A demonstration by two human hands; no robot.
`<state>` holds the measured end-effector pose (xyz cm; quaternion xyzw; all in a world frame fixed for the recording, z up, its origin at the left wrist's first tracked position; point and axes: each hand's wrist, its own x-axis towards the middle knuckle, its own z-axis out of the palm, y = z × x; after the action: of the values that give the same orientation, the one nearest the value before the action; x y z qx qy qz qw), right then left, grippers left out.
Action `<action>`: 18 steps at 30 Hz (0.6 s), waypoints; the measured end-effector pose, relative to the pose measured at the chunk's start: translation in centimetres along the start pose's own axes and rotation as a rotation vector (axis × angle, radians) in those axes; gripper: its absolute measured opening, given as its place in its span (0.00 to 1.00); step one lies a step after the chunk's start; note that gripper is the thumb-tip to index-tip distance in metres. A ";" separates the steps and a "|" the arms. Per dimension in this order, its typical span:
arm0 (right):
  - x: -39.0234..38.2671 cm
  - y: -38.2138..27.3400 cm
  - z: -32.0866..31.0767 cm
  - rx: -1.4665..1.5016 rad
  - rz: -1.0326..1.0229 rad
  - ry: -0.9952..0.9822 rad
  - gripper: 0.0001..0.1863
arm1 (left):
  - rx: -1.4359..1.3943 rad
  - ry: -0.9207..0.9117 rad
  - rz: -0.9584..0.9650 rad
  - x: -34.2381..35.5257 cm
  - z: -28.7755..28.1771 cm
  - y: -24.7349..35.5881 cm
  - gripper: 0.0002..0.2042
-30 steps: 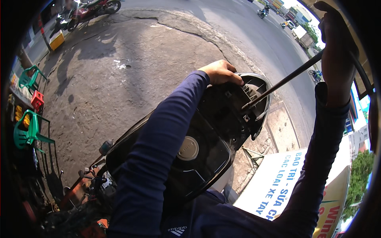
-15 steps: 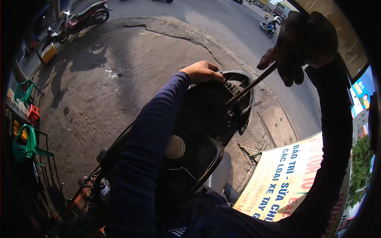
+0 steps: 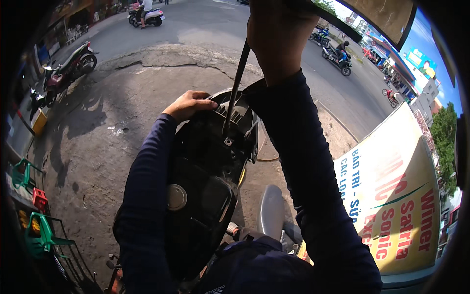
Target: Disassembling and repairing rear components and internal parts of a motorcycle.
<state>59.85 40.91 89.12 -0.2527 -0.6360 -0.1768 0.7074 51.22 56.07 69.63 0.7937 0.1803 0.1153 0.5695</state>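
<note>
Below me is a black scooter body (image 3: 196,166) with its seat area uncovered and a round fuel cap (image 3: 176,197) in the middle. My left hand (image 3: 190,105) curls over the left edge of the scooter's ribbed tail section (image 3: 240,115), gripping it. High up, my right hand (image 3: 279,36) is closed around the upper end of a long-shafted tool (image 3: 238,78); its handle is hidden in the hand. The dark metal shaft slants down, its tip beside a small bolt bracket (image 3: 228,141) at the tail.
A yellow and white sign board (image 3: 391,196) stands close on the right, beside a grey curved panel (image 3: 270,210). Green plastic chairs (image 3: 46,235) and a red crate (image 3: 40,200) are at the left. A parked motorbike (image 3: 68,73) stands beyond; riders (image 3: 339,56) pass on the road.
The view has shifted, so the scooter appears farther left. My right hand has swung left and the tool shaft stands steeper, its tip still at the tail. My left hand keeps its hold.
</note>
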 end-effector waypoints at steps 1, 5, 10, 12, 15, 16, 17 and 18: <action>0.3 0.3 -0.4 0.011 -0.004 0.006 0.07 | 0.008 0.010 -0.003 -0.1 -0.1 0.1 0.29; 1.3 -5.6 -0.3 -0.652 -0.091 -0.406 0.12 | 0.091 0.077 0.006 -0.2 0.0 -0.4 0.32; 3.2 -9.3 0.5 -1.405 -0.417 -0.957 0.12 | 0.088 0.021 0.018 -1.1 -1.4 -1.1 0.30; 7.8 -12.5 1.8 -1.456 -0.012 -1.417 0.19 | 0.099 0.002 0.037 0.3 0.1 0.3 0.29; 11.0 -9.1 3.8 -0.763 0.708 -1.802 0.19 | 0.121 -0.013 0.070 0.8 0.9 0.7 0.27; 11.3 -6.4 0.9 -0.759 0.686 -1.803 0.19 | 0.147 -0.047 0.103 0.5 0.8 0.8 0.26; 10.3 -4.2 1.4 -0.461 0.695 -1.786 0.18 | 0.134 0.029 0.045 -1.0 -0.5 -0.4 0.24; 9.7 -3.2 1.4 -0.224 0.735 -1.750 0.17 | 0.122 0.032 0.033 -1.3 -0.6 -0.4 0.24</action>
<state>58.18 39.85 99.23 -0.5455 -0.7997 0.2482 -0.0360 49.71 56.16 69.49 0.8278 0.1830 0.1263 0.5151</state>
